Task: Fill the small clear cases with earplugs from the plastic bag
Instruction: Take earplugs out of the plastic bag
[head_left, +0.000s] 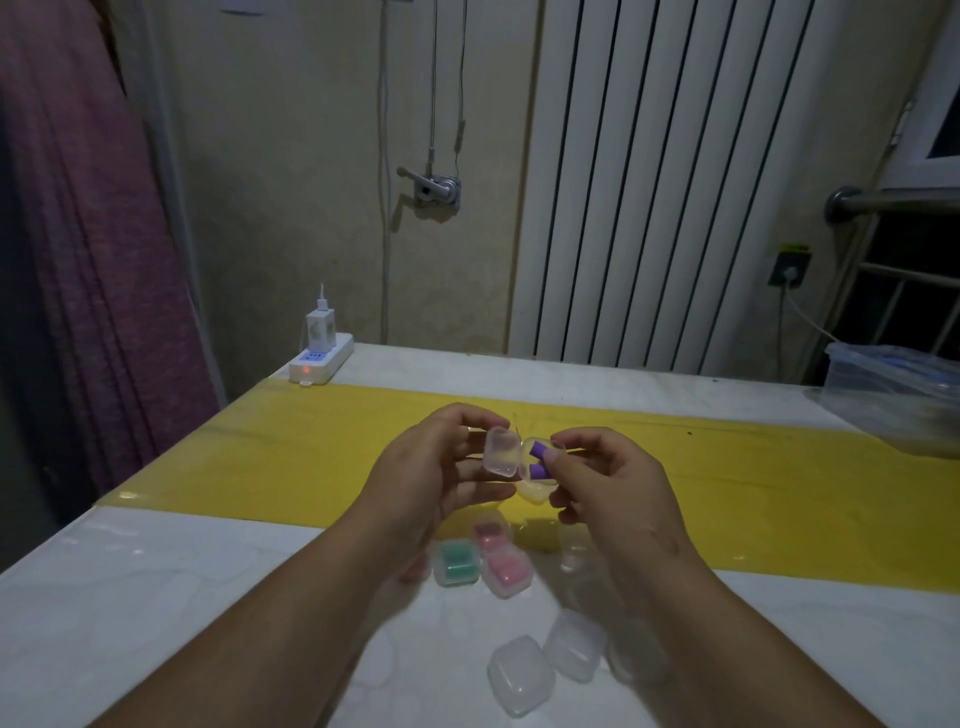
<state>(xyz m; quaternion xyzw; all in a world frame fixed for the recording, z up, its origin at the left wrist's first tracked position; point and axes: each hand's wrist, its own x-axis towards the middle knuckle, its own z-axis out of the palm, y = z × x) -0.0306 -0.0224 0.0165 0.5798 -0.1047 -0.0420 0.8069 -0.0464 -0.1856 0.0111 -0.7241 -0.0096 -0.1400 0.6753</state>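
I sit in what looks like a room at home, with a purple curtain (78, 234) to my left, a white column radiator (660, 182) on the stained wall ahead, and a charger (320, 327) plugged into a power strip (322, 359) on the table (156, 597).

Behind the counter (156, 597) stands a white ribbed radiator (660, 182); left of it, a beige wall (311, 156) and a purple curtain (78, 208).
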